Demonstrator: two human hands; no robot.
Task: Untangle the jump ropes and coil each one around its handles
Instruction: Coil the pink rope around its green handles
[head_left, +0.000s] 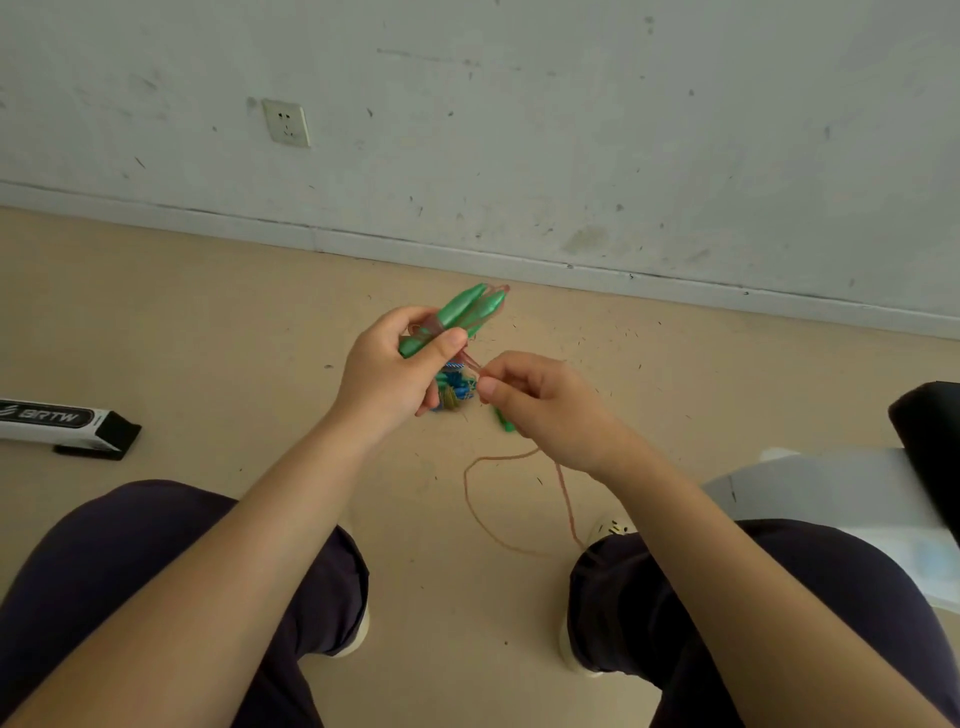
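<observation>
The left hand (387, 369) is gripping the green handles (457, 314); the right hand (540, 400), at four o'clock, is pinching the red rope (470, 358), coiling it; next, another wrap, drawing slack from the floor (208, 322); the pile (454, 387) is waiting beneath.

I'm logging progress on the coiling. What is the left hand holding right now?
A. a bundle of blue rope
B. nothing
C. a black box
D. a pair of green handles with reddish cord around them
D: the left hand grips the two green handles, held side by side with reddish cord wrapped around them, while the right hand pinches the cord's loose run.
</observation>
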